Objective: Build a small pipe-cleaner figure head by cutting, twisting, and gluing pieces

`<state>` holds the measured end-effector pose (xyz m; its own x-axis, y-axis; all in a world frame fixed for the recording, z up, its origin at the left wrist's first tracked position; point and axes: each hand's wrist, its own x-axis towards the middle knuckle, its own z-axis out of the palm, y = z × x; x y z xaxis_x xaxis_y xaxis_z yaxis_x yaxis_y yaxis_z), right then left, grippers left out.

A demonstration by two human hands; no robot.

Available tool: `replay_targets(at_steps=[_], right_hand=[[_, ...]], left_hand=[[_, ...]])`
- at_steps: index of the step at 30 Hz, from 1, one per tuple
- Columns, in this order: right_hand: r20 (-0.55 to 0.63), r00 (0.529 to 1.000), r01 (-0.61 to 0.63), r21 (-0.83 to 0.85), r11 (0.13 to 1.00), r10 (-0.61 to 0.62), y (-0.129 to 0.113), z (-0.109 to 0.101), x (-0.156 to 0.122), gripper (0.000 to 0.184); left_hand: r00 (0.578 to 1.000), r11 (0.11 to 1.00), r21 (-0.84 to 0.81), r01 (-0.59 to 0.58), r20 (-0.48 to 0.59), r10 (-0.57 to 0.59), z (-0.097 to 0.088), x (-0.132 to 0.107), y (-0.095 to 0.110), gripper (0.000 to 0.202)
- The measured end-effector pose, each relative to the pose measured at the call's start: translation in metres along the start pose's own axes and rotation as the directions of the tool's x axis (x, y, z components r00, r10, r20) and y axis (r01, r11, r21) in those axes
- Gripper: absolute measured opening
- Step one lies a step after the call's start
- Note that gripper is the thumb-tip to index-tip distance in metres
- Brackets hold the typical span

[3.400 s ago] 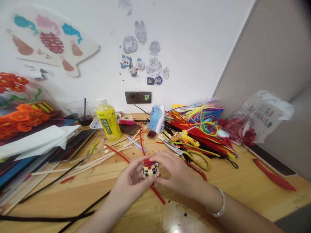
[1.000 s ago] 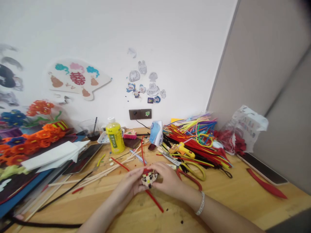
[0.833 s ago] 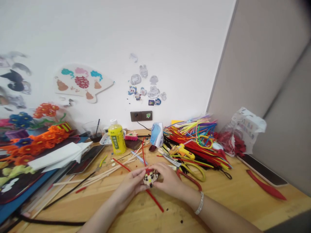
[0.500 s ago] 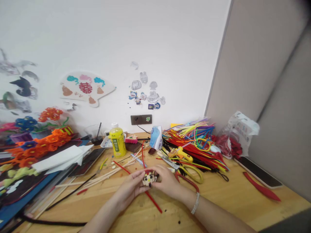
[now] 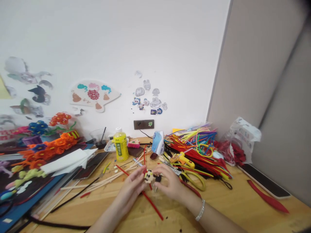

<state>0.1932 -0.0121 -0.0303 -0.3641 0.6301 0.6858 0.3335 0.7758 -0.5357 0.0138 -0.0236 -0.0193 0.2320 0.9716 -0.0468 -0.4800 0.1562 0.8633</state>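
Between my hands is a small cream-coloured fuzzy figure (image 5: 149, 176) with black spots and a bit of yellow. My left hand (image 5: 131, 187) is closed on its left side. My right hand (image 5: 170, 184) is at its right, with thumb and fingers around a small black piece (image 5: 158, 178); whether that piece is joined to the figure I cannot tell. Below the fingers a red pipe cleaner (image 5: 153, 206) slants over the wooden table (image 5: 116, 215). Scissors with yellow-green handles (image 5: 199, 184) lie just beyond my right hand, partly covered.
A yellow glue gun (image 5: 186, 160) rests by a heap of coloured pipe cleaners (image 5: 194, 145). Behind my left hand stands a yellow-labelled bottle (image 5: 120, 147). Pipe-cleaner flowers (image 5: 55, 142) and white paper (image 5: 64, 161) fill the left side; a phone (image 5: 264, 181) lies at the right.
The figure has turned in my hands, and its red top shows less. My right fingers have opened a little, and the black piece has come into sight. The whole view has shifted slightly.
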Motion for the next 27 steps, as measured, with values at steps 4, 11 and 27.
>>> replay_targets(at_steps=[4,11,27], right_hand=[[-0.04,0.999,0.003,-0.019,1.0,-0.004,-0.009,-0.002,0.001,0.015],[-0.108,0.993,0.045,-0.034,0.998,-0.048,-0.027,-0.005,0.003,0.004],[0.047,0.997,0.062,-0.069,0.996,-0.059,-0.035,-0.016,0.006,0.006]], left_hand=[[0.996,0.994,0.074,-0.075,-0.05,0.079,0.01,-0.006,-0.002,0.038],[0.952,0.901,0.322,-0.291,0.002,0.306,0.012,-0.005,-0.007,0.038],[0.919,0.799,0.463,-0.385,0.11,0.379,0.007,-0.016,-0.01,0.033]])
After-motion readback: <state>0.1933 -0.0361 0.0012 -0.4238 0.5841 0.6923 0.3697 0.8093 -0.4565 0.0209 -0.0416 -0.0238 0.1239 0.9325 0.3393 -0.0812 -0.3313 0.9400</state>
